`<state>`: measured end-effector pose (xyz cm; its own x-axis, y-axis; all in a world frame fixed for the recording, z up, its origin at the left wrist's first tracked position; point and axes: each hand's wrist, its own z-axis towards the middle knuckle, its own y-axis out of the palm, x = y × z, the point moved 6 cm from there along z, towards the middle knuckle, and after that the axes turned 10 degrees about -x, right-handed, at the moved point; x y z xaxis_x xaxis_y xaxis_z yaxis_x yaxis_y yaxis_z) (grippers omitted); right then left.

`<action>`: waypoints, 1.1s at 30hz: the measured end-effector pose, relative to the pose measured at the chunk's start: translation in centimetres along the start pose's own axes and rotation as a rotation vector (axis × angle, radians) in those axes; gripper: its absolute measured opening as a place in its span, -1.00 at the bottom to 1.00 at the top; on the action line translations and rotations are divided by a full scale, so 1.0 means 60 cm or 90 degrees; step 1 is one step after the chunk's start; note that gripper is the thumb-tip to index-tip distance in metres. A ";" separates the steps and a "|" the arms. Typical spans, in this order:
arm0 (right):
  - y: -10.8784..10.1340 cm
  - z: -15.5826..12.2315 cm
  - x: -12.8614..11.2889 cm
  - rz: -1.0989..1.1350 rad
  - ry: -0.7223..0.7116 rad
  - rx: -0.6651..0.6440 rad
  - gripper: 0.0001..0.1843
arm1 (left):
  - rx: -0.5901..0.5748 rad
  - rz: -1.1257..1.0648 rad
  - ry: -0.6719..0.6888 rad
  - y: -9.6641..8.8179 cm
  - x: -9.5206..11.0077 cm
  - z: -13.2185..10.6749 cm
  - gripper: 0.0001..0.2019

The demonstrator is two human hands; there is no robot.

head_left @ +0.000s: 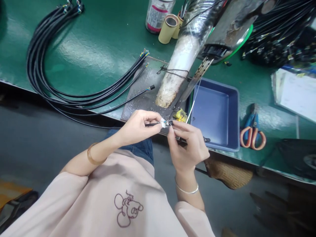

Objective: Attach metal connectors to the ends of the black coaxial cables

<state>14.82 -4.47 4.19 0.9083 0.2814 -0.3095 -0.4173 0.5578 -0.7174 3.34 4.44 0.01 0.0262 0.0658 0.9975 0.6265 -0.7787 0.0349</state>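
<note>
My left hand (143,125) is closed in a pinch around a black cable (150,124), close to its stripped end, with a bit of white material at the fingertips. Fine coloured wires show there and meet a small black connector (170,123). My right hand (186,141) closes its fingertips at that connector from the other side. A dark rod-like piece (206,140) pokes out past the right hand's knuckles; its other part is hidden. A thin white strand (194,103) runs down to just above the right fingers. Beside them lies a crumpled yellow piece (181,115).
A bundle of black cables (37,56) curves over the green table (106,36) at left. A wrapped duct pipe (177,62) comes down over a grey mat (148,75). Right of it are a blue tray (212,115), pliers (253,130) and papers (296,92).
</note>
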 end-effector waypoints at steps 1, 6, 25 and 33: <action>0.002 0.001 0.002 0.009 0.002 -0.003 -0.76 | -0.008 0.004 -0.003 0.000 -0.001 0.001 -0.83; 0.002 0.006 0.007 0.035 0.006 -0.022 -0.79 | -0.018 0.025 -0.011 -0.002 -0.002 0.002 -0.80; -0.042 -0.028 0.033 0.209 0.100 0.214 -0.81 | -0.027 -0.077 -0.062 -0.005 -0.005 0.011 -0.85; 0.002 -0.011 0.023 0.123 0.063 -0.002 -0.81 | -0.033 -0.119 -0.074 -0.002 0.003 0.018 -0.85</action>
<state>16.02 -4.52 3.28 0.8099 0.3050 -0.5010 -0.5840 0.4979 -0.6411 4.11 5.23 0.13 0.0053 0.2807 0.9598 0.5884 -0.7769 0.2239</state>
